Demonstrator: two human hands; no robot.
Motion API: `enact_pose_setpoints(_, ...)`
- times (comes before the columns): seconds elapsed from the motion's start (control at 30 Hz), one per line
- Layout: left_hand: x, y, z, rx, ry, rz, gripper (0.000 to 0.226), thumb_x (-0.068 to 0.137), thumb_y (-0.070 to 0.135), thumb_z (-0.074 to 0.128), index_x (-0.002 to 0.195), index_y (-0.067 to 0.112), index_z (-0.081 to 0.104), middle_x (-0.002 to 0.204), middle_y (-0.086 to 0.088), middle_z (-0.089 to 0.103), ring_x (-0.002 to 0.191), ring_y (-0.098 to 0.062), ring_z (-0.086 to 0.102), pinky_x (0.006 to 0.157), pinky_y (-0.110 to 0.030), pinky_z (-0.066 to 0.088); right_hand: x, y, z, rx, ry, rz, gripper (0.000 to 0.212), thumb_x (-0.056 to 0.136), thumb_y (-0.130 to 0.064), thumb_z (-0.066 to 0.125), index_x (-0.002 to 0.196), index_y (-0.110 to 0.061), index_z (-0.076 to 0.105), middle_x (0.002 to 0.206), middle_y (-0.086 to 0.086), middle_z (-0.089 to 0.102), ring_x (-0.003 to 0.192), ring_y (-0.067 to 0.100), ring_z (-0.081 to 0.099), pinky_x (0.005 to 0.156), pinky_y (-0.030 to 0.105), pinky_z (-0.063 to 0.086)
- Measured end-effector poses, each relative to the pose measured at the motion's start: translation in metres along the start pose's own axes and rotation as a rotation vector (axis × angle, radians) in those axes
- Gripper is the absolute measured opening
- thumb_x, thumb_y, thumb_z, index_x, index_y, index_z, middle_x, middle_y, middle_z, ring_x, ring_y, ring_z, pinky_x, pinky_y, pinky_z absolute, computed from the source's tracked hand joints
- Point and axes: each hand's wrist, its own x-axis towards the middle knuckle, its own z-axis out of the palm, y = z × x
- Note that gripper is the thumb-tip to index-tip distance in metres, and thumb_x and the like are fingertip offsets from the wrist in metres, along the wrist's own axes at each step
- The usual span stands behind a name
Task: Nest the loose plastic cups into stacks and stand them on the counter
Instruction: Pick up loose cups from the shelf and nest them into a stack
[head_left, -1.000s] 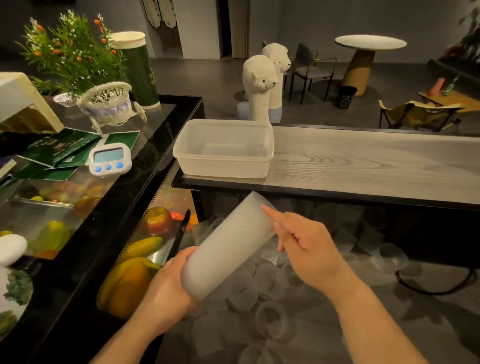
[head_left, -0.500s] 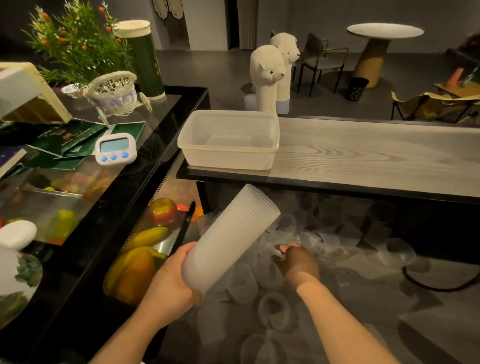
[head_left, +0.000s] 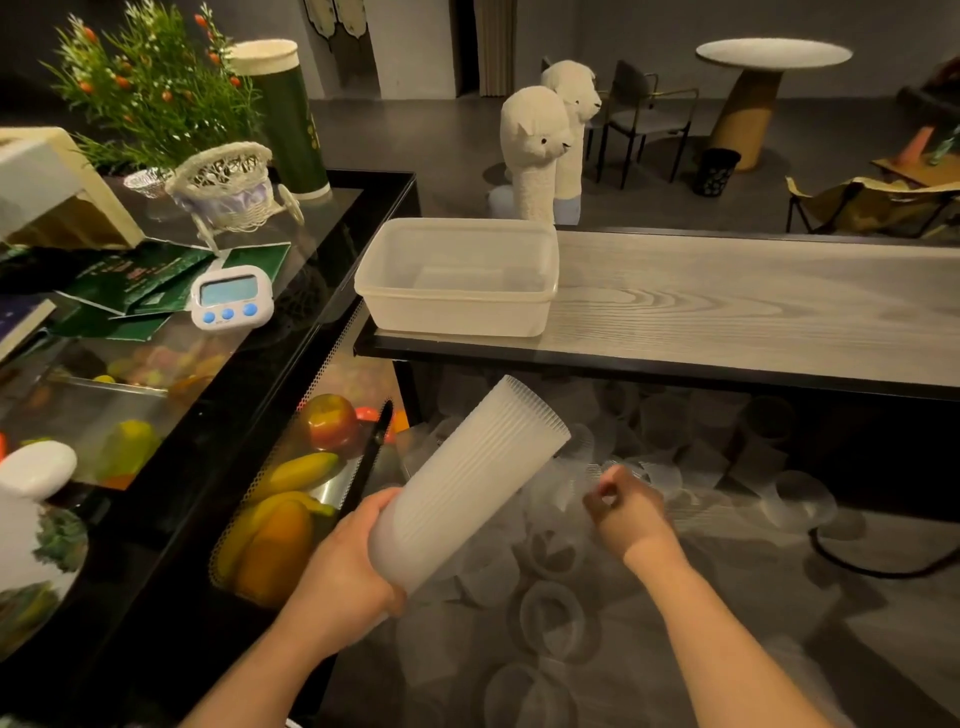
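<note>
My left hand (head_left: 340, 574) grips the bottom end of a long stack of nested translucent plastic cups (head_left: 467, 486), held tilted with its open end pointing up and to the right. Just right of the stack, my right hand (head_left: 626, 512) pinches the rim of a single clear cup (head_left: 631, 470) among the pile. Several loose clear cups (head_left: 550, 618) lie scattered on the low grey surface below the counter. The pale wood counter (head_left: 753, 312) runs across above them.
An empty translucent plastic tub (head_left: 460, 278) sits on the counter's left end. At left, a black glass display case (head_left: 311, 291) holds fruit; on it are a white timer (head_left: 231, 301), green leaflets and a wicker basket. A black cable (head_left: 883, 569) lies at right.
My right hand dropped from the stack's open end down into the loose cups and took hold of one. The stack in my left hand stayed tilted as before.
</note>
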Motion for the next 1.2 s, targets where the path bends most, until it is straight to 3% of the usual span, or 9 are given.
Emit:
enact_pose_setpoints(0.1, -0.004, 0.0, 0.0, 0.026, -0.035, -0.003, 0.097, 0.057, 0.004, 0.082, 0.123, 0.052, 0.03, 0.112, 0.022, 0.043, 0.102, -0.011, 0.047, 0.065, -0.017, 0.043, -0.014, -0.017, -0.033, 0.559, -0.021, 0.106, 0.024, 0.096, -0.011, 0.051, 0.072, -0.012, 0.048, 0.08, 0.009, 0.07, 0.047, 0.022, 0.053, 0.045, 0.026, 0.044)
enact_pose_setpoints(0.2, -0.008, 0.004, 0.002, 0.053, -0.065, 0.017, 0.096, 0.058, 0.005, 0.082, 0.123, 0.052, 0.029, 0.111, 0.023, 0.041, 0.094, -0.007, 0.045, 0.063, -0.013, 0.04, -0.035, -0.037, -0.067, 0.862, -0.058, 0.027, 0.018, 0.099, -0.013, 0.049, 0.084, -0.004, 0.054, 0.079, 0.005, 0.072, 0.049, 0.019, 0.05, 0.049, 0.031, 0.044)
enact_pose_setpoints(0.3, -0.012, 0.008, 0.004, 0.061, -0.073, 0.028, 0.095, 0.062, 0.005, 0.082, 0.124, 0.051, 0.028, 0.109, 0.022, 0.039, 0.098, -0.009, 0.043, 0.067, -0.018, 0.042, -0.051, -0.055, -0.092, 0.79, 0.022, -0.171, 0.017, 0.09, -0.022, 0.066, 0.083, -0.01, 0.056, 0.057, 0.005, 0.054, 0.053, 0.02, 0.048, 0.054, 0.033, 0.044)
enact_pose_setpoints(0.43, -0.014, 0.009, -0.001, 0.0, -0.03, 0.025, 0.094, 0.054, 0.003, 0.08, 0.121, 0.052, 0.037, 0.109, 0.022, 0.047, 0.102, -0.01, 0.048, 0.08, -0.035, 0.049, -0.071, -0.075, -0.113, 0.757, 0.127, -0.414, 0.016, 0.092, -0.028, 0.062, 0.108, -0.026, 0.058, 0.075, 0.002, 0.056, 0.051, 0.014, 0.048, 0.053, 0.03, 0.047)
enact_pose_setpoints(0.57, -0.014, 0.009, 0.001, -0.001, -0.033, 0.056, 0.095, 0.052, 0.003, 0.081, 0.122, 0.051, 0.038, 0.111, 0.023, 0.046, 0.103, -0.009, 0.047, 0.077, -0.031, 0.046, -0.083, -0.087, -0.122, 0.675, 0.236, -0.587, 0.029, 0.097, -0.017, 0.056, 0.112, -0.04, 0.062, 0.08, -0.007, 0.06, 0.054, 0.006, 0.052, 0.057, 0.018, 0.049)
enact_pose_setpoints(0.77, -0.017, 0.015, 0.008, -0.018, -0.013, 0.059, 0.098, 0.057, 0.0, 0.082, 0.124, 0.051, 0.031, 0.108, 0.022, 0.042, 0.101, -0.01, 0.042, 0.079, -0.035, 0.045, -0.089, -0.096, -0.104, 0.475, -0.129, -0.688, 0.037, 0.099, -0.005, 0.051, 0.113, -0.035, 0.067, 0.081, -0.016, 0.057, 0.057, 0.006, 0.051, 0.057, 0.022, 0.047)
enact_pose_setpoints(0.9, -0.02, 0.012, 0.007, -0.033, -0.026, 0.08, 0.097, 0.058, 0.002, 0.081, 0.125, 0.052, 0.031, 0.11, 0.022, 0.044, 0.1, -0.009, 0.043, 0.076, -0.032, 0.046, -0.091, -0.097, -0.108, 0.75, -0.123, -0.585, 0.037, 0.098, -0.003, 0.05, 0.109, -0.031, 0.071, 0.079, -0.001, 0.065, 0.054, 0.012, 0.051, 0.052, 0.023, 0.045)
enact_pose_setpoints(1.07, -0.023, 0.009, 0.007, -0.053, -0.001, 0.088, 0.095, 0.058, 0.001, 0.082, 0.124, 0.051, 0.034, 0.11, 0.022, 0.045, 0.099, -0.008, 0.045, 0.071, -0.027, 0.045, -0.089, -0.098, -0.099, 0.49, -0.297, -0.562, 0.038, 0.1, -0.009, 0.049, 0.113, -0.039, 0.068, 0.057, 0.004, 0.059, 0.049, 0.014, 0.051, 0.059, 0.021, 0.048)
enact_pose_setpoints(1.2, -0.024, 0.001, 0.006, -0.079, 0.021, 0.07, 0.096, 0.057, 0.0, 0.083, 0.123, 0.05, 0.035, 0.111, 0.023, 0.046, 0.1, -0.009, 0.047, 0.07, -0.028, 0.046, -0.093, -0.094, -0.089, 0.636, -0.188, -0.566, 0.04, 0.101, -0.006, 0.045, 0.122, -0.034, 0.065, 0.114, -0.007, 0.067, 0.061, 0.013, 0.058, 0.062, 0.023, 0.05)
